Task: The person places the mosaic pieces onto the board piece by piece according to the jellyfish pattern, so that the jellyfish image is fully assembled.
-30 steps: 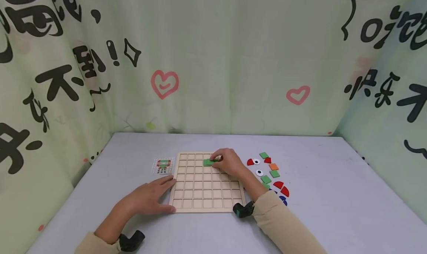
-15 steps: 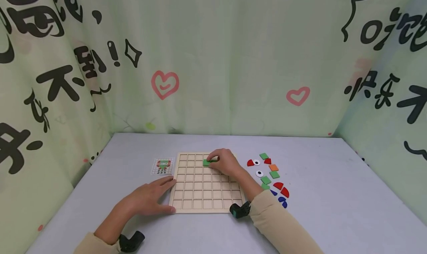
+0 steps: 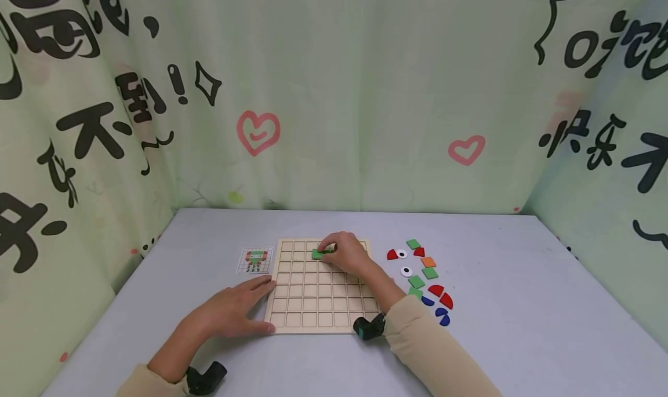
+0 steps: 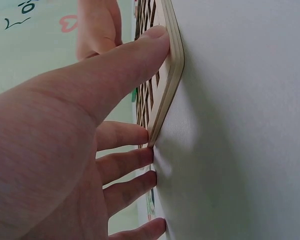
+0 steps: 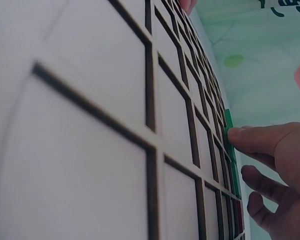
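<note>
A wooden grid board [image 3: 302,304] lies flat in the middle of the table. My left hand [image 3: 235,310] rests at its left side with fingers spread. In the left wrist view the thumb [image 4: 152,40] lies on the board's near corner, and the forefinger touches the edge. Over the board's back rows, my right hand [image 3: 347,255] pinches a green square tile [image 3: 316,254] between thumb and forefinger, partly hiding it. In the right wrist view the thumb tip meets the green tile [image 5: 229,122]; more green and a dark red piece [image 5: 238,215] show farther along the board.
Left of the board lies a picture card [image 3: 256,259] of a figure on a grid. Loose pieces are scattered to the right: green squares [image 3: 416,281], an orange square [image 3: 428,262], red wedges [image 3: 435,291], blue pieces [image 3: 441,312] and eye discs [image 3: 406,272]. A printed curtain surrounds the table.
My right hand has moved slightly left over the board's back rows, and the green under its fingers shifts left with it. The left hand stays in place.
</note>
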Motion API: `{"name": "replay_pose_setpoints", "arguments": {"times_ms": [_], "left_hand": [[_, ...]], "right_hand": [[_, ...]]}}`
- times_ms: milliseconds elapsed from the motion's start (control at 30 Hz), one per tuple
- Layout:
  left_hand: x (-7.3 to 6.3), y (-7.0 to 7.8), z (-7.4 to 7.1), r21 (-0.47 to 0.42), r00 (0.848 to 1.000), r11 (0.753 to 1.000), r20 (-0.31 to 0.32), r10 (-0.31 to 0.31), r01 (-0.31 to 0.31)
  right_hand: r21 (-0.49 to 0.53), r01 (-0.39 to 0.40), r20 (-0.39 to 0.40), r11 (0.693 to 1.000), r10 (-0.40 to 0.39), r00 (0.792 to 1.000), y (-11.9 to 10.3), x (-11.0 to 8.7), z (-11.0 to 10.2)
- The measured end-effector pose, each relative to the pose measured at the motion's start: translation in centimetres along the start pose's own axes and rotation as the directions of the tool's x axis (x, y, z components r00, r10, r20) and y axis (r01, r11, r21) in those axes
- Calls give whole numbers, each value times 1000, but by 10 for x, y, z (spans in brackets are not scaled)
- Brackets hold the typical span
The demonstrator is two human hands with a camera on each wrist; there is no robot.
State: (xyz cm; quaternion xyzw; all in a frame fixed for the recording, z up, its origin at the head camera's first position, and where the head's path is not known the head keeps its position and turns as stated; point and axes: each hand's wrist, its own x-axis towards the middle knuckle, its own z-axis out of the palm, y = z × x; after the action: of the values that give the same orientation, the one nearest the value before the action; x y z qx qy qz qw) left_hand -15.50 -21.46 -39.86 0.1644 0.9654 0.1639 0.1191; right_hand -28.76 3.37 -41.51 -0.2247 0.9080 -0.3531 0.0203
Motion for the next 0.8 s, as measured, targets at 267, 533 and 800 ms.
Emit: {"name": "replay_pose_setpoints", "arguments": {"times_ms": [267,533,800], "left_hand": [[0,1,1,-3,1000,1000,14,-10,10],[2,2,0,5,1000,1000,5,4,-4],[1,0,0,-2,1000,1000,16,-12,12]], "right_hand": [[18,45,34,999,-45,998,-2,2,2],[5,59,30,998,-59,998,-3,4,2],[19,79,33,997,-79,996,-5,10,9]]}}
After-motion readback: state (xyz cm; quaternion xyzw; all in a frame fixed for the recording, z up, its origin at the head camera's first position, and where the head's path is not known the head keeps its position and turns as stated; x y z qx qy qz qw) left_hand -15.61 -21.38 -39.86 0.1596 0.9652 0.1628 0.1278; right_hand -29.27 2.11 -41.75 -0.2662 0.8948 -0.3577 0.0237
